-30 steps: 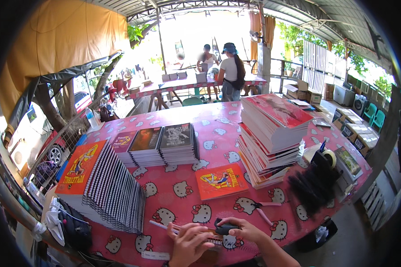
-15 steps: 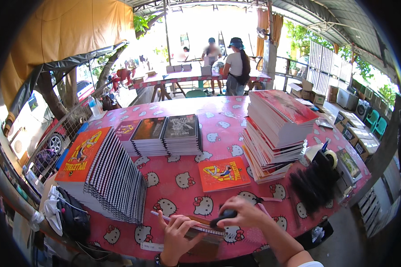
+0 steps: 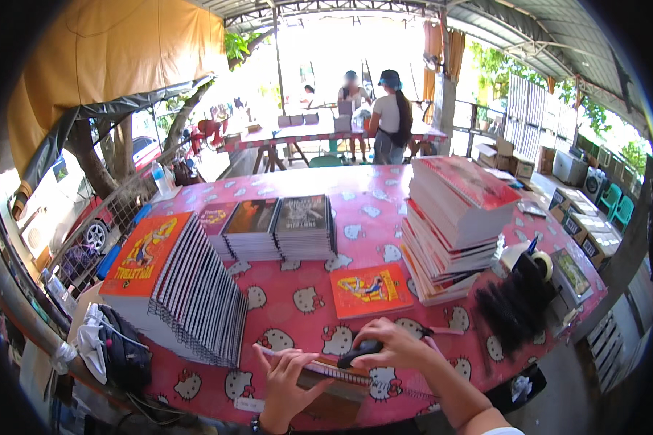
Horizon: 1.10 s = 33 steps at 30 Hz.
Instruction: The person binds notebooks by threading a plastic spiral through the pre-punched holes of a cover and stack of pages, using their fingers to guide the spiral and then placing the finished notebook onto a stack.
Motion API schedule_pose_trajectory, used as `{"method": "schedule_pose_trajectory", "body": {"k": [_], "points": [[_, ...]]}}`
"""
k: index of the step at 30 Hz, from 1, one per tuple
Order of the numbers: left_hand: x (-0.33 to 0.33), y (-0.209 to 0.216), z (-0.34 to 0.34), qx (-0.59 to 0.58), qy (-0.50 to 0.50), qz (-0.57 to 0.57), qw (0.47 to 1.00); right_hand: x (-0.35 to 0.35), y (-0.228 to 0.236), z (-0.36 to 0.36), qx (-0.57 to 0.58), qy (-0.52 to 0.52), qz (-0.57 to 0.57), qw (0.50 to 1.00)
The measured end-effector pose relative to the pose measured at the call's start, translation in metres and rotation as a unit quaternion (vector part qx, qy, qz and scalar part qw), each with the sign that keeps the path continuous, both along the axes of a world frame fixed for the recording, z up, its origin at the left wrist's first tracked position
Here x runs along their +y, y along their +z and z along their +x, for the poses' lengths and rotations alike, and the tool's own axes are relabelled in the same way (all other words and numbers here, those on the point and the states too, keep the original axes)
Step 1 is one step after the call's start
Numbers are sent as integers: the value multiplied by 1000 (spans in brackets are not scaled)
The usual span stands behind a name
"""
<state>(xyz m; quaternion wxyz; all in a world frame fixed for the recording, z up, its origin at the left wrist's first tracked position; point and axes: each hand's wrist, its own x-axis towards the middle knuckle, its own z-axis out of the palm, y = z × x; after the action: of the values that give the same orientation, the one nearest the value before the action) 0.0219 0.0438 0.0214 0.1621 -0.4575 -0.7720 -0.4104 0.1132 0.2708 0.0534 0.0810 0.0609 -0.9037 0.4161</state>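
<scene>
My left hand (image 3: pixel 289 380) grips a book (image 3: pixel 345 375) near the table's front edge, its punched edge turned up and a brown cover facing me. My right hand (image 3: pixel 393 346) is closed on a rounded black tool (image 3: pixel 358 354), held against that upper edge. A thin wire-like coil (image 3: pixel 415 393) appears to trail from the book's right end. Just beyond my hands lies a single orange book (image 3: pixel 372 291), flat on the table. What the tool's underside touches is hidden.
A tall stack of coil-bound orange books (image 3: pixel 178 290) stands left. Smaller book stacks (image 3: pixel 302 228) sit behind it. A high pile of unbound books (image 3: pixel 453 232) rises at right, beside bundled black coils (image 3: pixel 515 308). Two people (image 3: pixel 390 119) stand at a far table.
The black tool and my right hand have shifted slightly left along the book's edge. More of the coil shows at the right end. The whole view has shifted a little.
</scene>
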Motion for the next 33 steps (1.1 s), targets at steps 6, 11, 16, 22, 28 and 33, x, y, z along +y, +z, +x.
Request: {"method": "schedule_pose_trajectory", "body": {"k": [6, 11, 16, 22, 28, 33], "points": [[-3, 4, -7, -13, 6, 29, 999, -1, -7, -14, -12, 12, 12, 1000], [-2, 3, -9, -38, 3, 17, 999, -16, -2, -9, -20, 160, -269, 950], [-8, 10, -10, -37, 15, 25, 999, -22, 1, -18, -34, 72, -176, 981], [-2, 5, -12, -67, -22, 23, 997, -15, -6, -28, -18, 55, -179, 982], [-18, -5, -20, -1, 59, 131, 990, -23, 3, -36, 1, 5, -143, 990], [-11, -46, -30, -326, -28, 331, 885, -41, 9, -38, -34, 46, -128, 990]]}}
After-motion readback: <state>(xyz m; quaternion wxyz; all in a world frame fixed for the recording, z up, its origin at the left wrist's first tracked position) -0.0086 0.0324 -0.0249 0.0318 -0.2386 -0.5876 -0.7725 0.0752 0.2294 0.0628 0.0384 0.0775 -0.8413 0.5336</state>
